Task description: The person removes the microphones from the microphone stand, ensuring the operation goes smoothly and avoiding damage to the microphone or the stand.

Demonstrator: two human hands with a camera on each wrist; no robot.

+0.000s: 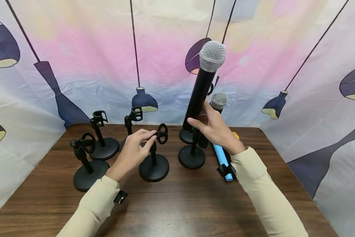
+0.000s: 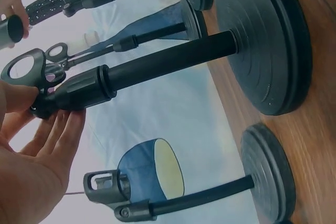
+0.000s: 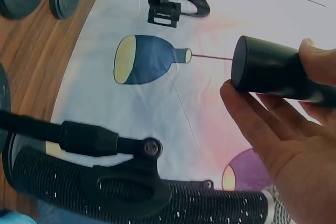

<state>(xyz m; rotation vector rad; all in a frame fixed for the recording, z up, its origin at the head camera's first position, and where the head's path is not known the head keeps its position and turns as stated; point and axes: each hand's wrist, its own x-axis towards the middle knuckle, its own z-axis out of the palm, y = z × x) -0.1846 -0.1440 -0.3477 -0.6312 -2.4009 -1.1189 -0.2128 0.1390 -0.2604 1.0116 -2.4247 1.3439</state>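
My left hand point(image 1: 133, 149) pinches the ring-shaped clip point(image 1: 162, 134) on top of a black microphone stand point(image 2: 173, 61), whose round base rests on the table. In the right wrist view, my right hand point(image 3: 294, 145) grips the lower end of a black microphone point(image 3: 268, 69). The head view shows that microphone tilted, its silver mesh head point(image 1: 213, 54) uppermost, above and to the right of the left hand's stand. Behind my right hand, a second microphone with a silver head point(image 1: 219, 99) sits in a stand's clip point(image 3: 131, 190); its handle is speckled and dark.
Several black stands are on the wooden table point(image 1: 177, 210), including a near-left one point(image 1: 88, 174) and one behind it point(image 1: 104, 149). A light blue stick-like object point(image 1: 221, 156) lies at right, partly hidden by my right wrist. A printed cloth point(image 1: 100, 65) hangs behind the table.
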